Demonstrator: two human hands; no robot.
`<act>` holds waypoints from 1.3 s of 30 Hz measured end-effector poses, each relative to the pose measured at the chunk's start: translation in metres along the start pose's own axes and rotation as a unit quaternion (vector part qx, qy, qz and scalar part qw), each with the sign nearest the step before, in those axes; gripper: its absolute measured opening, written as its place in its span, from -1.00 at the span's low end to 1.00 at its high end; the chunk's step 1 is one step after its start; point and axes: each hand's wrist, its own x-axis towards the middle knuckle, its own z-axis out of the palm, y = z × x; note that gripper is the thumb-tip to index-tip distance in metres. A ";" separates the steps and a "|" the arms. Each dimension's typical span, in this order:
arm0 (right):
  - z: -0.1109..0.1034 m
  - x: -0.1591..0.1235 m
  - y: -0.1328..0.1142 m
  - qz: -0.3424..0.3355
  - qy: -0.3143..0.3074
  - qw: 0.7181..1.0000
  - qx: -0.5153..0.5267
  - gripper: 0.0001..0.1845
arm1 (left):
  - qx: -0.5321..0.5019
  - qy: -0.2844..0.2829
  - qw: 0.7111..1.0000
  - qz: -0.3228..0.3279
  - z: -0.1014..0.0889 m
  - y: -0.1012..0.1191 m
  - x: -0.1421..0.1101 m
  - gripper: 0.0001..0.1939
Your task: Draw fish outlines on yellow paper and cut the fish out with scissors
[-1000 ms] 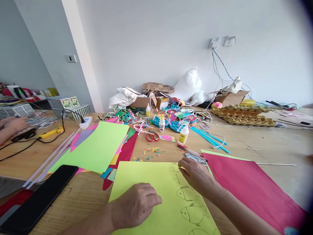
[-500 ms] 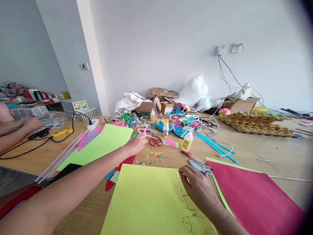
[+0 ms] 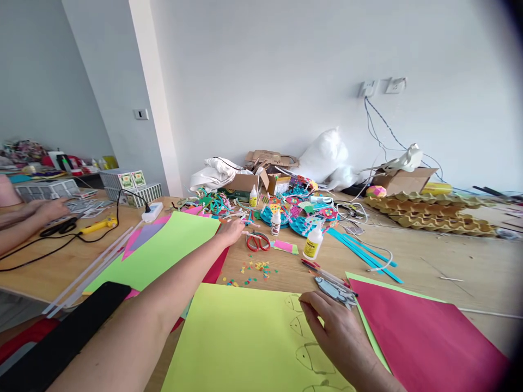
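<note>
My left hand (image 3: pixel 232 232) reaches out to the paper strips beside red-handled scissors (image 3: pixel 257 242). Its fingers look closed; what is in them, if anything, is too small to make out. My right hand (image 3: pixel 333 326) rests on a yellow paper sheet (image 3: pixel 229 337), fingers curled, with their grip hidden. Along the sheet's right side, partly under that hand, runs a column of drawn fish (image 3: pixel 308 356). Just beyond the right hand lie a grey-blue fish cutout (image 3: pixel 333 290) and several pens (image 3: pixel 327 274).
Glue bottles (image 3: pixel 312 243), confetti (image 3: pixel 256 268) and decorated blue paper plates (image 3: pixel 300 220) lie ahead. Red paper (image 3: pixel 420 321) is to the right, green paper (image 3: pixel 159 250) to the left. Egg trays (image 3: pixel 429 215) stand at the back right. Another person's hands (image 3: pixel 51 209) are at far left.
My left hand has shifted slightly left, off the scissors' side. The view has tilted, so the yellow sheet sits lower; my right hand stays on it.
</note>
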 end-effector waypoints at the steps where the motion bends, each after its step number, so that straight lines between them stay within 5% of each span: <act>1: 0.000 0.000 0.001 0.000 -0.003 1.000 0.002 -0.74 | 0.008 -0.003 1.000 0.003 0.002 0.000 0.001 -0.69; 13: 0.003 -0.002 0.006 0.016 -0.033 0.999 0.019 -0.75 | 0.020 -0.055 0.987 0.150 -0.004 0.042 -0.023 -0.81; 24: 0.004 -0.003 0.006 0.033 -0.056 0.998 0.014 -0.73 | 0.009 -0.051 0.993 0.109 0.005 0.045 -0.024 -0.73; 31: 0.005 -0.003 0.007 0.046 -0.081 0.996 0.015 -0.75 | -0.115 -0.038 0.988 0.093 0.011 0.034 -0.007 -0.70; 39: 0.007 -0.002 0.011 0.037 -0.065 0.997 0.001 -0.76 | -0.288 0.046 0.956 0.026 -0.003 0.025 -0.002 -0.73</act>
